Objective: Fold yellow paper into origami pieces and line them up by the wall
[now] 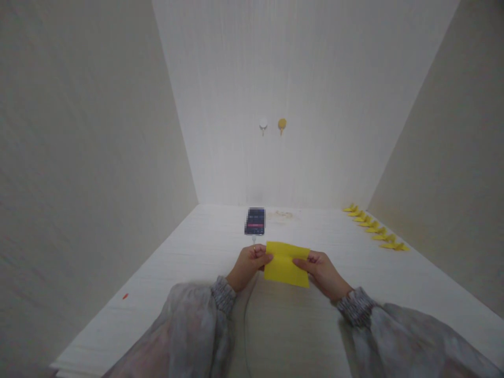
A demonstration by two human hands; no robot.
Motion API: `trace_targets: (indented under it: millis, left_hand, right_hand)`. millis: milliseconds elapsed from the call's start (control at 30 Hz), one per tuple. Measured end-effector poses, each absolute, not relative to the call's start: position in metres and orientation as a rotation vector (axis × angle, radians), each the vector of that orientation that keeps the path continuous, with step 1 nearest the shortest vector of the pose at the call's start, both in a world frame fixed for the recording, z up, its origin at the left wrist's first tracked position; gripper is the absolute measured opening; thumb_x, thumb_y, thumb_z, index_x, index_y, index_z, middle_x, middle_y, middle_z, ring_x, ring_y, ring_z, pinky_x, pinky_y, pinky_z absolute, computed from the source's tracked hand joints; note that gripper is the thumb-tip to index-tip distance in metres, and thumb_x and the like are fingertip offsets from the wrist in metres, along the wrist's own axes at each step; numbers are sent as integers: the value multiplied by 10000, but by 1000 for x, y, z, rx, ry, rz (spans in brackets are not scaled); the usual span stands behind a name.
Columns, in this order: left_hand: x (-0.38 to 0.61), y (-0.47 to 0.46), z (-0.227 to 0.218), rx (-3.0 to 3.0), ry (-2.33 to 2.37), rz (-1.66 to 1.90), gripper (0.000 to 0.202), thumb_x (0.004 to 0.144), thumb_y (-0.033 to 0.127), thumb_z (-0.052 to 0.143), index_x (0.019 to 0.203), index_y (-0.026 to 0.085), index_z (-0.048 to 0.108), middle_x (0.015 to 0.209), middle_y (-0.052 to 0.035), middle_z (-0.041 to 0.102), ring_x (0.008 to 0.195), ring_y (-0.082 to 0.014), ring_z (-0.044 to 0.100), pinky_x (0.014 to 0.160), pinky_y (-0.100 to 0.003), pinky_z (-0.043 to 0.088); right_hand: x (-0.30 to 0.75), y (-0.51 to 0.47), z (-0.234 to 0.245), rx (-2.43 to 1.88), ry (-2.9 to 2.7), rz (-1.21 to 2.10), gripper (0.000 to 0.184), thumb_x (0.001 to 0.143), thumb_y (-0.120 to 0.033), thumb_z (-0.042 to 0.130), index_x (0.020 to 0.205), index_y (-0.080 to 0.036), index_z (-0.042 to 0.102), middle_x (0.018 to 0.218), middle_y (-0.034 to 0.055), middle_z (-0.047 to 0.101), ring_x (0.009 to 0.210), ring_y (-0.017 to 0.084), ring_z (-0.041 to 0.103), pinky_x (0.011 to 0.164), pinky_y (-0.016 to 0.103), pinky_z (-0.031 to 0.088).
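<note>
A yellow sheet of paper (286, 270) is stretched between my two hands, above the white table. My left hand (250, 262) pinches its left edge, thumb on top and fingers behind. On the opposite edge, my right hand (321, 268) grips the paper the same way. The sheet looks roughly square, with a faint crease running across its upper part. Just beyond my left hand lies a phone (255, 221), its screen blurred out, with a cable (245, 320) plugged into its near end.
Several folded yellow paper figures (376, 230) stand in a row along the table's right edge. Panels rise at the left, right and back. Two hooks, one white (263, 124) and one orange-yellow (282, 124), are on the back panel. A small red piece (125, 296) lies at left.
</note>
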State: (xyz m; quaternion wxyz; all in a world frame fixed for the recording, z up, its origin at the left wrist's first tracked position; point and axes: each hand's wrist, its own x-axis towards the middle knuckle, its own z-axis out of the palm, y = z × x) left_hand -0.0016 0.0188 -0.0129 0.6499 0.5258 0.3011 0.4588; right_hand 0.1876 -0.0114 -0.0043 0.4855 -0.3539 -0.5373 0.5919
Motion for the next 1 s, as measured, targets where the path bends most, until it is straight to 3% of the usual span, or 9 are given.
trace_targets:
  millis: [233,333,467,733,867,1000]
  left_hand:
    - [-1,16,-8,1093,660,993,272,648,304,597,863,139,573,790,-54,620,654,-126,572,579,-228,445]
    - [0,15,-4,955,634,966,356,709,429,502,970,186,493,776,-47,612,662,-140,587,585,-268,466]
    - [0,14,-2,937,607,821,483,734,562,351,967,160,482,812,-86,608,665,-167,604,549,-283,474]
    - [2,15,-4,963,610,991,430,753,492,399,1009,156,482,884,-90,598,643,-134,593,541,-236,462]
    - [3,12,4,878,438,889,458,781,492,337,1004,136,520,917,-108,607,794,-174,591,665,-275,467]
    - [5,6,7,884,399,852,353,761,363,463,1015,126,529,930,-110,617,850,-199,585,732,-304,453]
  right_hand:
    - [194,-5,-10,-979,-1313,1316,283,628,-323,643,861,-164,656,867,77,668,783,211,611,760,363,444]
    - [198,0,-16,-999,-1331,1185,223,639,-272,633,843,-187,665,900,62,662,831,206,597,792,357,439]
    - [201,1,-14,-974,-1469,941,195,683,-243,587,862,-239,664,922,39,652,883,201,576,809,345,442]
    - [203,-8,4,-827,-1856,445,283,803,-216,406,993,-282,605,1050,45,576,965,194,515,812,368,426]
    - [204,-7,4,-760,-2015,258,311,795,-157,394,938,-300,631,1092,24,565,1082,202,427,907,422,334]
    - [202,-7,5,-789,-2160,105,293,789,-169,414,846,-309,665,1206,-4,485,1199,233,270,944,484,240]
